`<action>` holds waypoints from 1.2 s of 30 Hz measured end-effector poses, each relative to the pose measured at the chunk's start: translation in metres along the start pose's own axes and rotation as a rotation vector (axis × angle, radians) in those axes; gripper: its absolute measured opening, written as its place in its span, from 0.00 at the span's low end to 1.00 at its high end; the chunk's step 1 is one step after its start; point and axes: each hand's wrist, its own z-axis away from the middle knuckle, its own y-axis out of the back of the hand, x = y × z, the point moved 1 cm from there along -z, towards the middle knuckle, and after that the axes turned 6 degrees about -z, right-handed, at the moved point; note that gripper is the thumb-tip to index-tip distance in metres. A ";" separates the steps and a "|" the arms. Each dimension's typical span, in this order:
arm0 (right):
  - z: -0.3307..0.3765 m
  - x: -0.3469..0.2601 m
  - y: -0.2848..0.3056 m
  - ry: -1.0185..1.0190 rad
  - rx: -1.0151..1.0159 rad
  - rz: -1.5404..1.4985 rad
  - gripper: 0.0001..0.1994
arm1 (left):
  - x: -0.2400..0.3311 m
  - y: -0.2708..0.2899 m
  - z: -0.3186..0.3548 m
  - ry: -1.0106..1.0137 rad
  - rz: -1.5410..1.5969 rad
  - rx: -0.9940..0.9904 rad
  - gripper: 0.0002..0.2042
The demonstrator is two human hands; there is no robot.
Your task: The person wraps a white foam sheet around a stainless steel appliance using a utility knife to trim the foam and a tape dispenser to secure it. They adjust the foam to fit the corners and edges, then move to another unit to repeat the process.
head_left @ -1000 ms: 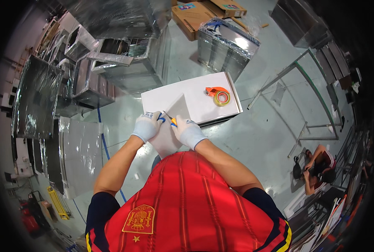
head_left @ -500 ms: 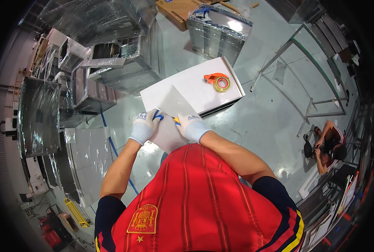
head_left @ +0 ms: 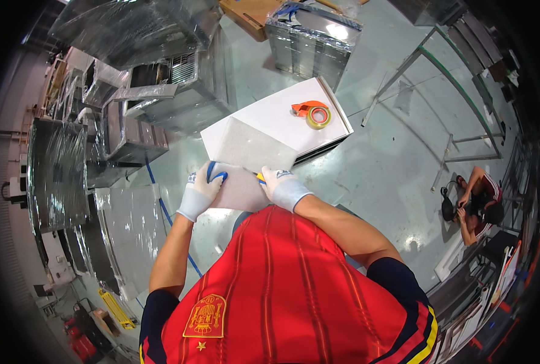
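Observation:
A thin, translucent whitish foam sheet lies partly over a white rectangular panel and hangs toward my body. My left hand, in a white glove with blue at the fingertips, pinches the sheet's left side between thumb and fingers. Across from it, my gloved right hand is closed at the sheet's right side. A small yellow object pokes out from its fingers; its kind is mostly hidden. An uneven line runs across the sheet between both hands. An orange tape dispenser with a tape roll rests on the panel.
Film-wrapped metal units crowd the left, and another wrapped unit stands beyond the panel. A metal frame is at the right. A person crouches at the far right. A yellow metal piece lies lower left.
The sheet has turned and now spreads wider over the panel. My left hand has turned more upright and moved slightly left; my right hand has shifted slightly right.

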 end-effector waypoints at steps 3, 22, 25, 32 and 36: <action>0.005 -0.008 0.005 0.059 -0.025 0.035 0.11 | -0.007 -0.006 0.000 0.062 -0.010 -0.001 0.27; 0.017 0.019 0.003 0.158 0.102 0.069 0.12 | 0.028 0.009 0.024 -0.250 -0.055 0.273 0.12; 0.023 0.053 0.006 -0.082 -0.015 0.135 0.16 | 0.024 0.022 0.023 -0.195 -0.077 0.349 0.11; 0.029 0.130 -0.007 -0.437 -0.022 -0.099 0.22 | -0.029 0.051 0.018 0.011 0.185 0.368 0.09; 0.008 0.113 -0.031 -0.184 0.185 -1.002 0.26 | -0.083 0.014 0.011 0.159 0.431 0.406 0.13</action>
